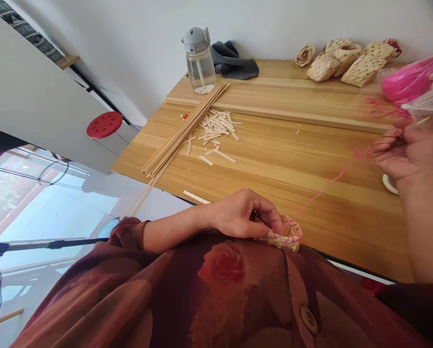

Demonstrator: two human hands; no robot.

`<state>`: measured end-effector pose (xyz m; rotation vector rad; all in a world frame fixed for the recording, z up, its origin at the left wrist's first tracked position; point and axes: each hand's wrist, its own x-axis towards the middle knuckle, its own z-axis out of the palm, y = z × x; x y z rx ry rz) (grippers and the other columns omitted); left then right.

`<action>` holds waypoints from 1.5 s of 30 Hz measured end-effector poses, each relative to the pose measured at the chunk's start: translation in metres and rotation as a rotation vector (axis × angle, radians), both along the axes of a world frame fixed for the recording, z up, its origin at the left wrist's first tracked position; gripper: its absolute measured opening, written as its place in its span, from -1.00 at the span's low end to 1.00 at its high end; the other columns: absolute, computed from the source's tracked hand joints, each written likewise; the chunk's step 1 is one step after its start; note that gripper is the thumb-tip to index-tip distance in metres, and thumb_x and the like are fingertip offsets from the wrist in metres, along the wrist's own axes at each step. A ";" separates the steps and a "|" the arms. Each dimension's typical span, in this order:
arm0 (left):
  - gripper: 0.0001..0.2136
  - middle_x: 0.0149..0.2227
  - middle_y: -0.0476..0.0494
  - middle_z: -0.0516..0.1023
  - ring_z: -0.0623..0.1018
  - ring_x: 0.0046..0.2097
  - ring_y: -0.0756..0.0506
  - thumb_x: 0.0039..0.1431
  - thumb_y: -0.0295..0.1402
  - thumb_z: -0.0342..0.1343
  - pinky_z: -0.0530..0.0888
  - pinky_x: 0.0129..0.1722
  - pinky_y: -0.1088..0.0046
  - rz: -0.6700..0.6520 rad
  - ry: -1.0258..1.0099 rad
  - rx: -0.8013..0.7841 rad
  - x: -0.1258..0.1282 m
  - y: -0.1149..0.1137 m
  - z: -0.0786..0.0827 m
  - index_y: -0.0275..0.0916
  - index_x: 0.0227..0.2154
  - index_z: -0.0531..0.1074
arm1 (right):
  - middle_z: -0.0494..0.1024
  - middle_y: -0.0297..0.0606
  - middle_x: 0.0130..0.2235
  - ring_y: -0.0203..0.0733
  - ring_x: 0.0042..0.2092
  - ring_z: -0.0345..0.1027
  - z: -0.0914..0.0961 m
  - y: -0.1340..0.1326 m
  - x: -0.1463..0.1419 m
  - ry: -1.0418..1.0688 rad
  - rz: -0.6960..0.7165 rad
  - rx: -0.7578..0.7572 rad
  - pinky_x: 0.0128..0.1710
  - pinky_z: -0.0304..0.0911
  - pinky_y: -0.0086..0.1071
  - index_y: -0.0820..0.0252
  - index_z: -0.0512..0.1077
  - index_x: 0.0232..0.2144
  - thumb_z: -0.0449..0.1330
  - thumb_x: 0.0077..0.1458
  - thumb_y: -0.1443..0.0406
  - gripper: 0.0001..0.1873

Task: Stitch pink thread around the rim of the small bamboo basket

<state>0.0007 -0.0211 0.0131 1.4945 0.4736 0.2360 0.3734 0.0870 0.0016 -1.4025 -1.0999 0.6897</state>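
Note:
My left hand (243,215) rests at the near edge of the wooden table (274,159), fingers closed on a small woven straw ring (291,234) bound with pink thread. A thin pink thread (325,186) runs from the ring up to my right hand (407,154), raised at the right, whose fingers pinch the thread's other end. Behind that hand lies a clear plastic bag with a pink thread bundle (408,82).
A bundle of long straw strips (183,130) and several short cut pieces (216,128) lie at the table's left. At the back stand a water bottle (200,60), a grey cloth (233,60) and woven straw pieces (347,60). A red stool (104,124) stands beyond the left edge.

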 end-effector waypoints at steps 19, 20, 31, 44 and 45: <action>-0.81 -0.24 -0.12 0.66 0.59 -0.23 0.03 0.22 -0.30 0.35 0.50 -0.21 0.55 0.086 -0.036 0.005 0.000 0.006 -0.002 -0.34 -0.21 0.61 | 0.29 -0.39 -0.61 -0.30 -0.54 0.13 0.005 -0.124 -0.142 -0.235 0.904 -0.360 -0.57 0.10 -0.41 0.11 0.26 -0.66 0.16 0.18 0.07 -0.56; -0.79 -0.24 -0.10 0.65 0.59 -0.23 0.04 0.20 -0.30 0.37 0.51 -0.20 0.55 0.102 -0.049 -0.003 -0.001 0.006 -0.003 -0.33 -0.20 0.60 | 0.25 -0.40 -0.62 -0.32 -0.55 0.10 0.004 -0.130 -0.146 -0.276 0.815 -0.302 -0.59 0.06 -0.42 0.10 0.24 -0.66 0.14 0.17 0.12 -0.58; -0.71 -0.16 -0.10 0.70 0.63 -0.21 0.02 0.11 -0.32 0.42 0.50 -0.24 0.61 0.226 0.086 0.045 -0.010 0.003 -0.002 -0.28 -0.10 0.66 | 0.16 -0.44 -0.61 -0.31 -0.57 0.00 -0.017 -0.159 -0.156 -0.420 0.405 -0.056 -0.55 0.02 -0.33 0.08 0.21 -0.56 0.13 0.34 0.12 -0.57; -0.78 -0.19 -0.10 0.73 0.67 -0.14 -0.06 0.15 -0.36 0.39 0.55 -0.13 0.53 0.258 0.085 0.042 -0.007 -0.002 -0.010 -0.27 -0.15 0.71 | 0.21 -0.43 -0.61 -0.29 -0.57 0.04 -0.021 -0.163 -0.160 -0.363 0.405 -0.176 -0.56 0.03 -0.33 0.06 0.23 -0.56 0.13 0.33 0.10 -0.58; -0.81 -0.20 -0.10 0.73 0.67 -0.14 -0.06 0.16 -0.37 0.38 0.55 -0.12 0.52 0.251 0.084 0.055 -0.006 -0.003 -0.011 -0.27 -0.17 0.72 | 0.21 -0.43 -0.62 -0.29 -0.58 0.03 -0.021 -0.164 -0.160 -0.373 0.411 -0.175 -0.56 0.03 -0.33 0.06 0.23 -0.57 0.13 0.33 0.10 -0.57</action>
